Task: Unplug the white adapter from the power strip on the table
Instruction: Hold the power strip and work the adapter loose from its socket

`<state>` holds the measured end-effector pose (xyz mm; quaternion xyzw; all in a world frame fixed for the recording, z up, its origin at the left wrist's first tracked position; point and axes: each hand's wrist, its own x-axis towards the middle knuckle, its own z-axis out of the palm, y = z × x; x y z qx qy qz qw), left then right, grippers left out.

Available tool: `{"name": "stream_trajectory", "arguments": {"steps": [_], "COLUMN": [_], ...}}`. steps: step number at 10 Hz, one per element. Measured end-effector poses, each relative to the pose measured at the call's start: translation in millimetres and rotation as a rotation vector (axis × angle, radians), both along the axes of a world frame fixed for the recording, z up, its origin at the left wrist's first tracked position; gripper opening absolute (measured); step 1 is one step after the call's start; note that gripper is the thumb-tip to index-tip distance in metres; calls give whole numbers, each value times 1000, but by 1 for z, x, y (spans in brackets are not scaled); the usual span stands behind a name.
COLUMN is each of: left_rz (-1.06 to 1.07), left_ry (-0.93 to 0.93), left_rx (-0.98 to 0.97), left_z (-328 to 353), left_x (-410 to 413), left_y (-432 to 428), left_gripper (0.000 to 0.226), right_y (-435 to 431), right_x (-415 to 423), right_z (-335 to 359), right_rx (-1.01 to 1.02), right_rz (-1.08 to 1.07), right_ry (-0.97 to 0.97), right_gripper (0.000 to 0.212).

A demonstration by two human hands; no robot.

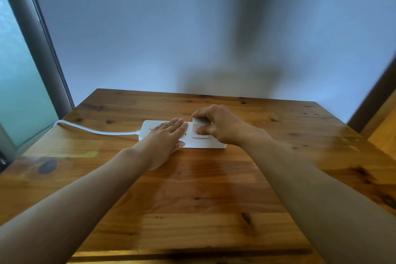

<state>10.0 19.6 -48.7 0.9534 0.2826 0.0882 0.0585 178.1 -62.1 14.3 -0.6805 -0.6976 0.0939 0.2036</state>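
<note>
A white power strip (pixel 211 145) lies across the middle of the wooden table (pixel 192 199). A white adapter (pixel 198 126) sits on top of the strip near its right half. My right hand (pixel 218 124) wraps around the adapter, fingers over its far side and thumb on its near side. My left hand (pixel 165 137) lies flat, palm down, on the left part of the strip, pressing on it. Whether the adapter's prongs are in the socket is hidden by my fingers.
The strip's white cord (pixel 94 130) runs left across the table and drops off its left edge. A window frame (pixel 40 49) stands at the left, a pale wall (pixel 171 28) right behind the table. A strip of yellow tape (pixel 83 154) is stuck at the table's left.
</note>
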Motion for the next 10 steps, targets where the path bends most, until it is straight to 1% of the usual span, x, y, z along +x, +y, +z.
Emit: {"name": "stream_trajectory", "arguments": {"steps": [2,4,6,9,10], "left_rz": [6,-4,2,3,-10], "left_ry": [8,6,1,8,-9], "left_rx": [3,12,13,18,28], "left_z": [0,0,1,0,-2], "left_x": [0,0,-1,0,-1], "left_y": [0,0,-2,-2,0], "left_gripper": [57,56,56,56,56], "right_y": [0,1,3,3,3], "right_x": [1,-1,3,1,3], "right_z": [-1,-2,-1,-3,12], "right_rx": [2,16,1,18,59], "right_rz": [-13,-1,-15,15,9], "right_ry": [8,-35,14,-53,13], "right_gripper": [46,48,48,48,47]}}
